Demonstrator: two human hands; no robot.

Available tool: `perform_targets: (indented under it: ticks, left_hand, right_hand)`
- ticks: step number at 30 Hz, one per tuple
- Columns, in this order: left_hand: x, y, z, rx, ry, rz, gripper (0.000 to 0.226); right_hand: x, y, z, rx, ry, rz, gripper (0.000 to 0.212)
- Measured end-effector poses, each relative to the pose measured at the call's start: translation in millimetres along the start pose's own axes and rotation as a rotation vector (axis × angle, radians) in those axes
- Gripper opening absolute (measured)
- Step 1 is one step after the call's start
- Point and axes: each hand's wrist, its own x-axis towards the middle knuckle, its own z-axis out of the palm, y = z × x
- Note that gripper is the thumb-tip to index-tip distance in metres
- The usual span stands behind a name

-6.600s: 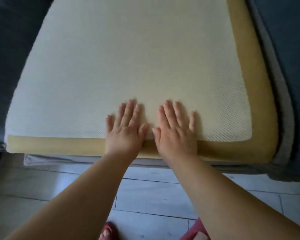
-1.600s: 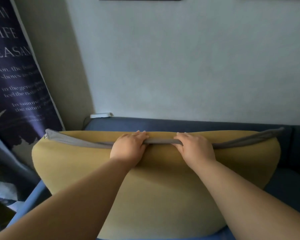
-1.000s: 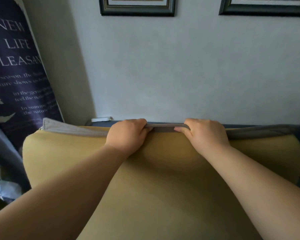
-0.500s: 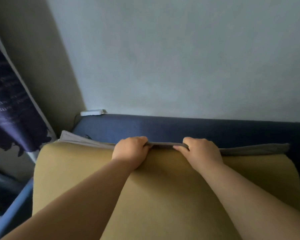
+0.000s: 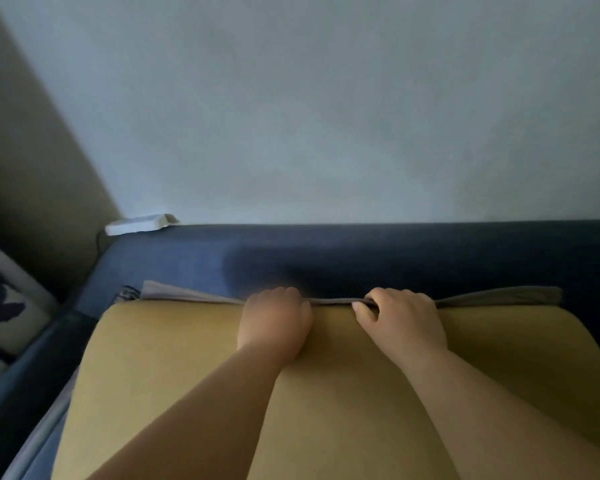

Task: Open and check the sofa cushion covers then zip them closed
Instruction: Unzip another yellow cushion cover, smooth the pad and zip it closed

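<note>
A yellow foam cushion (image 5: 174, 368) fills the lower part of the head view, lying against the blue sofa. The grey edge of its cover (image 5: 184, 295) runs along the foam's far edge from left to right. My left hand (image 5: 274, 322) grips that grey edge near the middle, fingers curled over it. My right hand (image 5: 400, 320) grips the same edge a little to the right, thumb and fingers pinching the fabric. Both forearms reach over the foam.
The dark blue sofa back (image 5: 361, 254) runs behind the cushion, with a pale wall (image 5: 326, 116) above it. A white plug strip (image 5: 137, 224) sits at the sofa's left rear corner. A dark printed hanging (image 5: 0, 306) is at the left edge.
The cushion went from lying flat under my open palms to standing up with both hands gripping the cover edge. Over the last second the view tilted down and the cushion sank towards the sofa.
</note>
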Motion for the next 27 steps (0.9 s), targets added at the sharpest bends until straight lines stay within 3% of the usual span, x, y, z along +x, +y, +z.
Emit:
perform_targets:
  ticks: [5,17,27]
  left_hand:
    - [48.8,-19.6,66.9,-0.007,-0.057,0.004,0.025]
    - [86.3,-96.6,249.6,0.039,-0.193,-0.063,0.048]
    - [37.4,-120.7,357.3,0.114,-0.338,-0.169,0.066]
  right_hand:
    - [35.5,12.4,72.4,-0.018,-0.069,0.052,0.044]
    - [66.7,15.1,272.2,-0.036,-0.286,0.078,0.059]
    - [17.5,10.1,370.8,-0.094,-0.437,0.009,0.063]
